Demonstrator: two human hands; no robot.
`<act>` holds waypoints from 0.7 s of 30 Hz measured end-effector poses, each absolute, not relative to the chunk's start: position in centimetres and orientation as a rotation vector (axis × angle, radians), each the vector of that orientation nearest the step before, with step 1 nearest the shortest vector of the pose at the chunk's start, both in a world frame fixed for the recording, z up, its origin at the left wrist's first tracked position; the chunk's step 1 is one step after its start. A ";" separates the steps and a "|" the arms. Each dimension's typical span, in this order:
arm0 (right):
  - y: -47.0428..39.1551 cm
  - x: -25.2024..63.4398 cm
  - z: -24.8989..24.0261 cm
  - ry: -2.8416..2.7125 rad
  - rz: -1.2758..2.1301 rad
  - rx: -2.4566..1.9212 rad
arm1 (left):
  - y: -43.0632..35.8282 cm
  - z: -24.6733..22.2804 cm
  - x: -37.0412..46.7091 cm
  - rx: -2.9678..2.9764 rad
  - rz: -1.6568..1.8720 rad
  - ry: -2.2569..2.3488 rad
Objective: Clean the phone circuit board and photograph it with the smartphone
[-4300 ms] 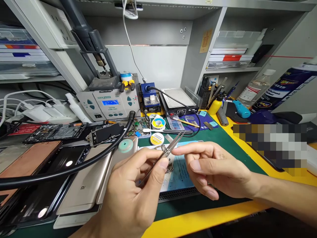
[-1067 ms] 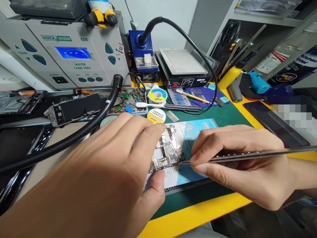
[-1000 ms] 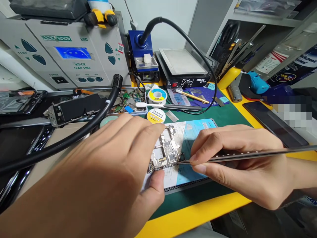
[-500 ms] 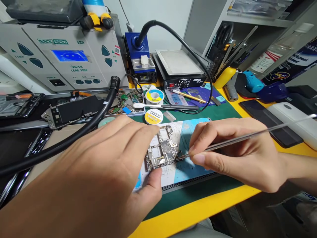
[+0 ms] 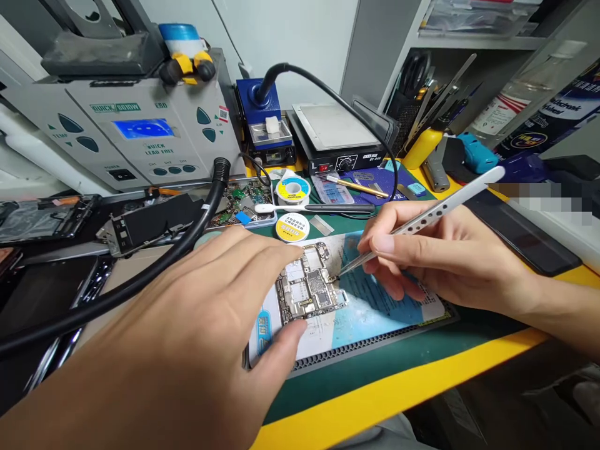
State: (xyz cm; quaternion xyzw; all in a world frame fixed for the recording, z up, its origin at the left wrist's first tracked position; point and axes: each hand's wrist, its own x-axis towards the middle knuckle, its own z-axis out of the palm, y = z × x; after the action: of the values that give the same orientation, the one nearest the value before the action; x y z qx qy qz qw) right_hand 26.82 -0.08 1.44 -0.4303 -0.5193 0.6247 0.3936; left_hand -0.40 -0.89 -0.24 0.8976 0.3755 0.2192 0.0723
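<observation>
A phone circuit board [image 5: 313,284] lies on a white and blue work mat [image 5: 375,312]. My left hand [image 5: 220,312] holds it at the left, fingers by its upper edge and thumb at the lower edge. The fingers hide part of the board's left side. In my right hand [image 5: 422,250] are metal tweezers [image 5: 434,209] with a row of holes, pinched between thumb and fingers. Their tips point down-left at the board's right edge. Whether the tips grip anything is too small to tell.
Behind the mat stand a solder spool [image 5: 293,189], a round tin [image 5: 292,227] and a soldering iron [image 5: 323,208]. A black hose [image 5: 187,231] crosses the left side. Farther back are a hot air station [image 5: 140,144] and a heating plate [image 5: 340,128]. A dark phone [image 5: 529,240] lies right.
The tweezers have tilted more upright and turned to show their holed face. Their tips moved up along the board's right edge. My left hand has barely shifted; the view has shifted slightly.
</observation>
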 end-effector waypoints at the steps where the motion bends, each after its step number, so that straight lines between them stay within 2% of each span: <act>1: -0.1 26.7 1.6 -1.271 1.598 -1.084 | -0.8 -0.1 -0.4 2.750 0.633 1.134; 8: 0.0 26.3 1.4 -1.163 1.588 -1.119 | -0.5 0.3 -0.6 2.838 0.590 1.111; 15: -0.1 26.6 1.1 -1.028 1.543 -1.065 | -0.2 0.1 -0.6 2.934 0.709 0.995; 21: -0.1 26.2 0.8 -1.177 1.394 -1.159 | 0.3 -0.6 -0.8 3.090 0.790 0.930</act>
State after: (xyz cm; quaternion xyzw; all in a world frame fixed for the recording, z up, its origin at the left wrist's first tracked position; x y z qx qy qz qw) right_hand 26.24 -0.12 0.83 -0.4730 -0.4804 0.5691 0.4708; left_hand -0.83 0.34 -0.57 0.9263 0.2788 0.2367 -0.0900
